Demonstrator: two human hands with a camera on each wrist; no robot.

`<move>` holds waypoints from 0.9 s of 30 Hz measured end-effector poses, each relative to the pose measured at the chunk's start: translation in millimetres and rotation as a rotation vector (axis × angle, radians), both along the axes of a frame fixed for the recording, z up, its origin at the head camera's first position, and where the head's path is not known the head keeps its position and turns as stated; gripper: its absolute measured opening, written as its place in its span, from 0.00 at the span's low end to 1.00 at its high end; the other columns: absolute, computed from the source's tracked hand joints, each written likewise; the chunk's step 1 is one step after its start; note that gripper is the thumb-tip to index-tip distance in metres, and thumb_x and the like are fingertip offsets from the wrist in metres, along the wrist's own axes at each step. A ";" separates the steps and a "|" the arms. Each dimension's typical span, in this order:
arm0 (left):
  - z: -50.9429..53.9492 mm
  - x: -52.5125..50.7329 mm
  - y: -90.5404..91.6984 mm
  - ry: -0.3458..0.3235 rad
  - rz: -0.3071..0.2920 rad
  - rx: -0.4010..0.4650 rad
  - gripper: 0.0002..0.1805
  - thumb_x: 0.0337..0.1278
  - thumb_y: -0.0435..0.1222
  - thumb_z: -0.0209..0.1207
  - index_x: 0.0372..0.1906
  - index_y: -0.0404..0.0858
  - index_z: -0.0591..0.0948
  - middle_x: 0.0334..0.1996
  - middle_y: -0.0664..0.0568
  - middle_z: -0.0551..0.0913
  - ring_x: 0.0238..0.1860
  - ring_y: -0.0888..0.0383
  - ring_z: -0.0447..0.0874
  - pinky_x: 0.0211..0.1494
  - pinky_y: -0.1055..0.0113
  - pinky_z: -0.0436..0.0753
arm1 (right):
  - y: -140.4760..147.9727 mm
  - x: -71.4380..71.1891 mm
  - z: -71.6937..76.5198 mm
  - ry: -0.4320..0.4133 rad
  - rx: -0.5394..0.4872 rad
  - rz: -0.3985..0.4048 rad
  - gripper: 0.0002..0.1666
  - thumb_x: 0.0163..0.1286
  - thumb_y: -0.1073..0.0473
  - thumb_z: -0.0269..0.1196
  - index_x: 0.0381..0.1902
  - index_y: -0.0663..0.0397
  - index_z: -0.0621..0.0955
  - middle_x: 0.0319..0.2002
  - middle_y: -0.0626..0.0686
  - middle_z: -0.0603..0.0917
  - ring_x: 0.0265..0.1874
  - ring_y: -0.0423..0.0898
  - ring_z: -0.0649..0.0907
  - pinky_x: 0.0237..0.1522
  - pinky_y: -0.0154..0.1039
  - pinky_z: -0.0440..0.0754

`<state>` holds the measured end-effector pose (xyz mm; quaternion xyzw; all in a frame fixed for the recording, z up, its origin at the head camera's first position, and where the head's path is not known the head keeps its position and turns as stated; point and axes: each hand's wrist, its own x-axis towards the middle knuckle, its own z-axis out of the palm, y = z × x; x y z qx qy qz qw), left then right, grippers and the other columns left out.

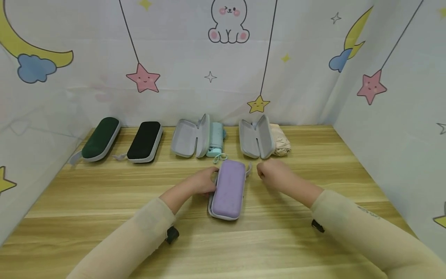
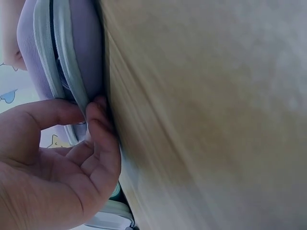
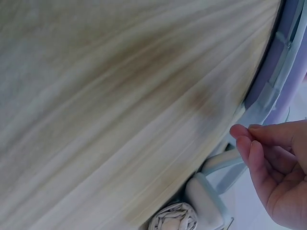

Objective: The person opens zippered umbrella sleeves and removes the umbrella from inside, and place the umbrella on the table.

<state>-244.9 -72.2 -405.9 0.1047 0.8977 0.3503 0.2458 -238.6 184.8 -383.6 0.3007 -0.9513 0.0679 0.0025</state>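
At lower left, in close-up, a left hand (image 2: 62, 172) pinching the pale rim (image 2: 68, 52) of a purple case (image 2: 87, 43) between thumb and curled fingers. At upper left, a second pale edge (image 2: 44, 52) on the case, parted from that rim by a narrow dark gap; across the centre and right, a blurred wood-grain tabletop (image 2: 206, 110). Near the bottom, behind the hand, part of a pale container (image 2: 108, 221); at far left, a white backdrop (image 2: 12, 76) with printed shapes.
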 end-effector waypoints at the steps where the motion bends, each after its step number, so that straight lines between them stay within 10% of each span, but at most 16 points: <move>1: 0.2 0.3 -0.2 0.002 0.002 -0.002 0.40 0.46 0.22 0.54 0.71 0.34 0.63 0.45 0.38 0.78 0.19 0.55 0.78 0.23 0.65 0.80 | -1.4 0.9 0.3 -0.008 0.001 0.005 0.11 0.55 0.76 0.59 0.22 0.54 0.78 0.21 0.47 0.78 0.21 0.42 0.75 0.24 0.36 0.75; 8: 3.1 1.9 -0.1 -0.004 0.007 -0.016 0.38 0.47 0.23 0.55 0.70 0.33 0.63 0.40 0.40 0.78 0.20 0.56 0.79 0.23 0.65 0.80 | -15.6 11.1 -1.9 -0.089 0.093 0.029 0.07 0.53 0.63 0.65 0.31 0.48 0.86 0.28 0.42 0.83 0.28 0.42 0.81 0.26 0.41 0.77; 14: 3.6 2.8 0.7 0.003 0.010 -0.025 0.38 0.48 0.24 0.56 0.69 0.32 0.63 0.37 0.40 0.79 0.18 0.56 0.79 0.23 0.65 0.80 | -26.5 18.0 -9.9 -0.126 0.080 0.139 0.10 0.51 0.54 0.70 0.18 0.42 0.78 0.22 0.39 0.74 0.23 0.39 0.72 0.21 0.38 0.70; 27: 1.4 3.2 1.2 -0.005 0.014 -0.013 0.38 0.48 0.24 0.56 0.69 0.31 0.63 0.30 0.43 0.80 0.18 0.56 0.79 0.23 0.65 0.80 | -31.1 21.0 -14.3 -0.083 0.043 0.184 0.16 0.54 0.62 0.69 0.13 0.44 0.76 0.19 0.40 0.72 0.21 0.38 0.70 0.22 0.36 0.70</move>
